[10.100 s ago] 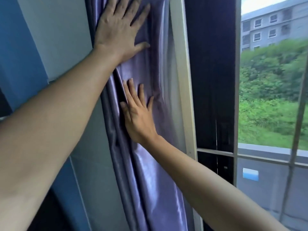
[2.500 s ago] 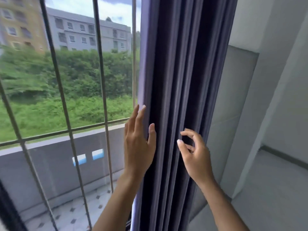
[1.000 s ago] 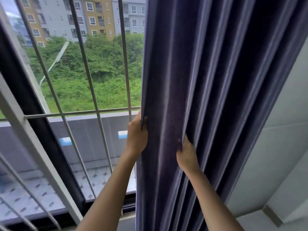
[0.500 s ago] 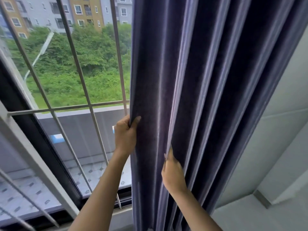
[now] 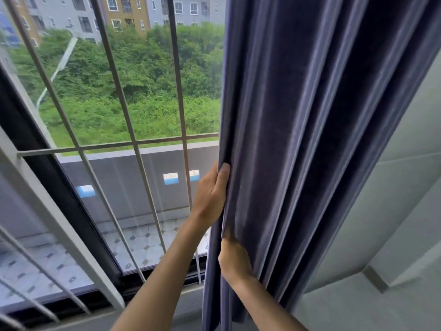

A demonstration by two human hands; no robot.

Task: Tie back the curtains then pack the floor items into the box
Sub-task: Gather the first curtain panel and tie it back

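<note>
A dark purple curtain (image 5: 310, 139) hangs in folds down the right half of the view, beside the window. My left hand (image 5: 211, 194) grips its left edge, thumb on the front of the cloth. Lower down, my right hand (image 5: 235, 259) holds a fold near the same edge, its fingers hidden in the fabric. No box and no floor items are in view.
A barred window (image 5: 124, 139) fills the left side, with its sliding frame (image 5: 55, 211) at the lower left. Outside are a tiled balcony, greenery and buildings. A pale wall (image 5: 393, 211) and floor corner lie right of the curtain.
My right hand has slid down and leftward, closer to the curtain's left edge under my left hand. The folds between the hands have bunched together.
</note>
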